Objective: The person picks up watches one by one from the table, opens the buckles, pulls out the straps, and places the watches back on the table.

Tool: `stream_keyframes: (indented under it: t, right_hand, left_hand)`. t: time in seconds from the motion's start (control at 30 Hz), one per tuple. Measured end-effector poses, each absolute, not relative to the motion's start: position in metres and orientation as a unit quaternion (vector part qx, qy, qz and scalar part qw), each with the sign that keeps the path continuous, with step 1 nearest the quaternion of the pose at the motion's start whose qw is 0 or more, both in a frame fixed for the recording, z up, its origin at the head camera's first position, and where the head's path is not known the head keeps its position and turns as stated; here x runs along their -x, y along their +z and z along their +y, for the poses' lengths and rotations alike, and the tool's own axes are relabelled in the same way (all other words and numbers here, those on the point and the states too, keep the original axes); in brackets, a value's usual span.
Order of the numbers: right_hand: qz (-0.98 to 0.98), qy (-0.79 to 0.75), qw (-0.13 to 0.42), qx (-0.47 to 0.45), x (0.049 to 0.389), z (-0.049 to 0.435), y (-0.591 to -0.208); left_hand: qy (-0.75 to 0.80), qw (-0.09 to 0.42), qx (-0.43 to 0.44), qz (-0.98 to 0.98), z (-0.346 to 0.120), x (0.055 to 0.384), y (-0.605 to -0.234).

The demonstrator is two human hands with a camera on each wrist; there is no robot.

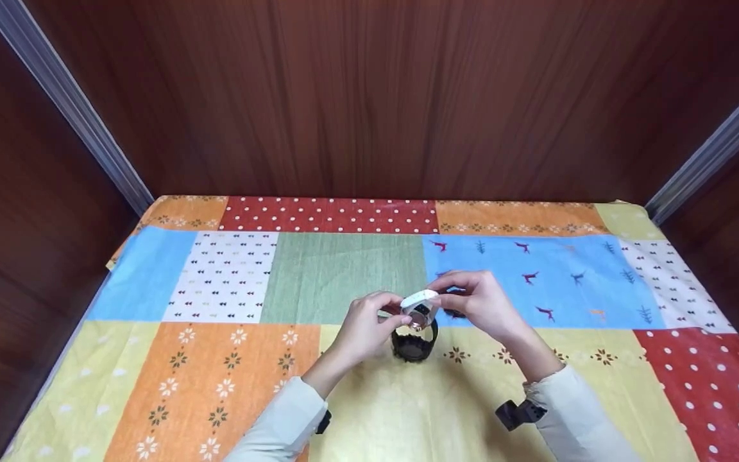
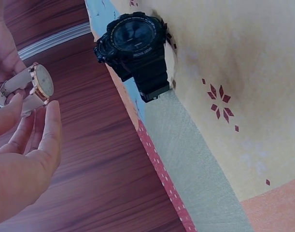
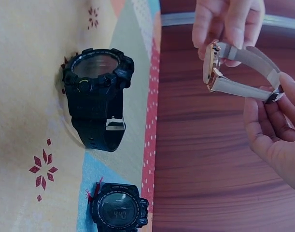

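Observation:
Both hands hold a wristwatch with a pale strap [image 3: 239, 89] and a rose-gold case [image 3: 211, 67] above the table. My left hand [image 1: 366, 327] pinches it close to the case, thumb and fingertips on the strap. With its fingers, my right hand [image 1: 482, 305] grips the other end of the strap near the buckle [image 3: 274, 96]. The strap forms a loop. Just below the hands, a chunky black watch [image 1: 413, 346] stands on the cloth with its strap looped. A second black digital watch [image 3: 118, 210] lies near my right hand, which partly hides it in the head view.
A patchwork-patterned cloth [image 1: 215, 385] covers the table. Brown wood-grain panels [image 1: 369, 96] rise behind it and at both sides, with metal strips [image 1: 68, 96] at the corners. Black wrist cameras [image 1: 520, 414] are strapped by the pale sleeves.

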State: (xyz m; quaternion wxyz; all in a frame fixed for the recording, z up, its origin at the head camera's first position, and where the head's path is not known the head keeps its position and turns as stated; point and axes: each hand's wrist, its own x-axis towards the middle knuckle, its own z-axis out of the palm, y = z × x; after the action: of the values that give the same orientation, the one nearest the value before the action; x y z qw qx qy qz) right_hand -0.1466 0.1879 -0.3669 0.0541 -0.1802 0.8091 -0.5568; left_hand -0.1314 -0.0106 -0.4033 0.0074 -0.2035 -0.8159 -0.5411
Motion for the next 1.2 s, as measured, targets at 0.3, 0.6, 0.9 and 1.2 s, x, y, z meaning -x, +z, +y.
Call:
stream_keyframes:
  t: [0.3, 0.6, 0.9, 1.2]
  right_hand:
    - [0.813, -0.551, 0.065, 0.175, 0.146, 0.189, -0.368]
    - [0.808, -0.547, 0.074, 0.204, 0.146, 0.185, -0.371]
    - [0.804, -0.545, 0.078, 0.225, 0.146, 0.181, -0.375]
    - [0.803, -0.544, 0.082, 0.228, 0.145, 0.18, -0.375]
  left_hand:
    - [-0.568, -0.029, 0.175, -0.804, -0.013, 0.133, -0.395]
    - [-0.53, 0.003, 0.213, -0.821, -0.006, 0.133, -0.384]
    - [-0.52, -0.014, 0.208, -0.829, -0.003, 0.134, -0.382]
    - [-0.516, -0.014, 0.202, -0.832, -0.004, 0.132, -0.383]
